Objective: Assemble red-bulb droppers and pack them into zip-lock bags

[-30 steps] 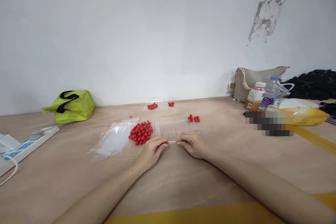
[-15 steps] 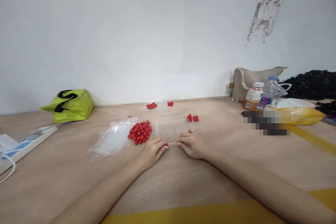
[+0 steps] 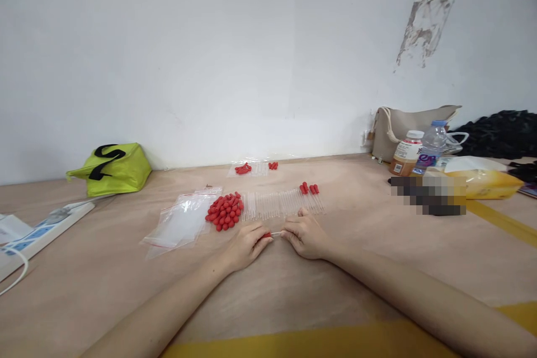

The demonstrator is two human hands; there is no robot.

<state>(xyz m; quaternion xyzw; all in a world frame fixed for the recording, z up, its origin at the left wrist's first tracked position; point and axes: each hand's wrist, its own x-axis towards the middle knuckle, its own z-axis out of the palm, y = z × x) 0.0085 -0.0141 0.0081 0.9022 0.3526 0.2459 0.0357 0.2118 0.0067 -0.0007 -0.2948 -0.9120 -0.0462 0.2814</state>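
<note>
My left hand [image 3: 248, 246] pinches a red rubber dropper bulb [image 3: 267, 235] between thumb and fingers. From the bulb a thin clear dropper tube [image 3: 276, 234] runs across to my right hand [image 3: 305, 236], whose fingertips are closed on its other end. How far the tube sits inside the bulb is hidden by the fingers. Just beyond my left hand lies a heap of red bulbs [image 3: 225, 212]. A row of clear tubes [image 3: 271, 204] is spread beyond both hands. At the right end of that row, several droppers have red bulbs [image 3: 309, 188] on them.
Clear zip bags [image 3: 180, 221] lie left of the heap. Farther back, another clear bag [image 3: 257, 169] holds red bulbs and tubes. A power strip [image 3: 42, 238] and green bag [image 3: 115, 168] are at left; bottles [image 3: 406, 154], a tissue pack [image 3: 489, 179] and a grey bag [image 3: 413, 123] at right.
My hands have drawn slightly closer together, and less of the tube shows between them. The bulb and tube are still held.
</note>
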